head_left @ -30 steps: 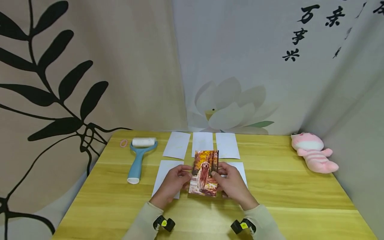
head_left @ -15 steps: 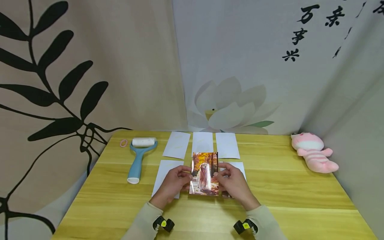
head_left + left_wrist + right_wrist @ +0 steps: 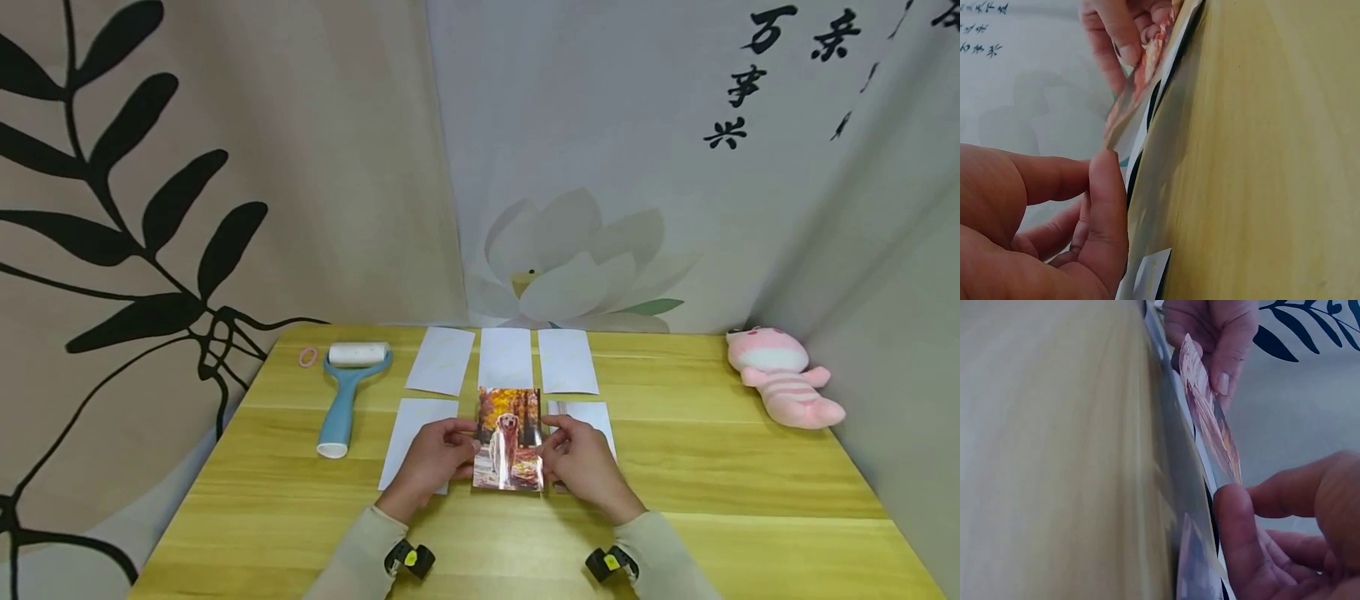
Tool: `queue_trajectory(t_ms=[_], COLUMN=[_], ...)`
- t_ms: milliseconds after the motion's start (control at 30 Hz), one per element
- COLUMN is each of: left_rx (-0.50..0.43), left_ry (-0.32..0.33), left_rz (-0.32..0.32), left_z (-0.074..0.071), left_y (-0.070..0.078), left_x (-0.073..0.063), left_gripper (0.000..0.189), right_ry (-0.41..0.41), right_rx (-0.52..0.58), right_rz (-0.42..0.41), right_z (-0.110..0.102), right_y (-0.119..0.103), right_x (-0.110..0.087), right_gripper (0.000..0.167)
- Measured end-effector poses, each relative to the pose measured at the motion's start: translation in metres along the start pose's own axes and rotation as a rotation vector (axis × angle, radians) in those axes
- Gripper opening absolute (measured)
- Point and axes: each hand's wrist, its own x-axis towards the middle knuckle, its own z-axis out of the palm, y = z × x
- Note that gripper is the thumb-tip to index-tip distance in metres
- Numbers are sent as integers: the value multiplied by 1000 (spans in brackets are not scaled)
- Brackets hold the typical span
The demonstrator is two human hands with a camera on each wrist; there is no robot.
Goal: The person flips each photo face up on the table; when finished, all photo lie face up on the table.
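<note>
A glossy photo card (image 3: 507, 437) of a golden dog among autumn trees is held by its two side edges, a little above the table. My left hand (image 3: 433, 458) pinches the left edge between thumb and fingers; my right hand (image 3: 585, 462) pinches the right one. In the left wrist view the photo card (image 3: 1147, 69) slants between both hands. The right wrist view shows the photo card (image 3: 1207, 406) edge-on, apart from the wood. Beneath my left forearm side lies a white card (image 3: 408, 425), and another card (image 3: 592, 414) is partly covered by my right hand.
Three white cards (image 3: 440, 360) lie in a row at the back of the wooden table (image 3: 750, 500). On the left are a blue-handled lint roller (image 3: 343, 408) and a pink ring (image 3: 308, 357). A pink plush toy (image 3: 783, 379) lies at the back right against the curtain.
The photo card's top edge has come down toward me, and the light glare on it has shifted. Both hands keep their grip at its sides and have barely moved.
</note>
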Motion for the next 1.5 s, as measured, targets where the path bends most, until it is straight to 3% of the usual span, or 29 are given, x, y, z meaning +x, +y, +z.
queue_trajectory(t_ms=[367,600,1000,1133,1333,1500], left_rx=[91,129,196,218,272,337], left_ry=[59,55,51,72,114,174], left_rz=[-23,-10,5,9,68,68], left_z=[1,0,-4,-8,-19,-32], left_y=[-2,-1,5,8,7,4], left_x=[0,-3,-7,-11,-16,-21], left_gripper=[37,36,37,35,30,27], right_ry=[36,49,61,39,17,-15], right_rx=[-95,-146,-191,-142,-164,-169], right_rz=[19,32,16,27,-39,-105], right_z=[7,7,3,5,13,25], right_y=[0,-2,-8,-14,-22,-28], right_x=[2,0,-2,-1,2,6], right_gripper=[41,40,40,38,29,29])
